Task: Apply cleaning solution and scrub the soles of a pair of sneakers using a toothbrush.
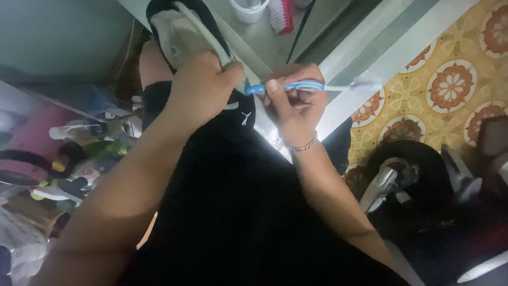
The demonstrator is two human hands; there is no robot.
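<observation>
My left hand grips a black shoe with a pale, dirty inside, holding it up over my lap at the upper middle of the view. My right hand, with a silver bracelet on the wrist, holds a blue and white toothbrush. The brush lies level, its bristle end pointing right over the tiled floor and its handle end close to my left thumb. The two hands are almost touching. My black shorts fill the lower middle.
A white cup and a pink scrub brush stand on a pale ledge beyond the shoe. Orange and yellow patterned floor tiles lie at the right. Dark metal equipment sits lower right. Bottles and clutter crowd the left.
</observation>
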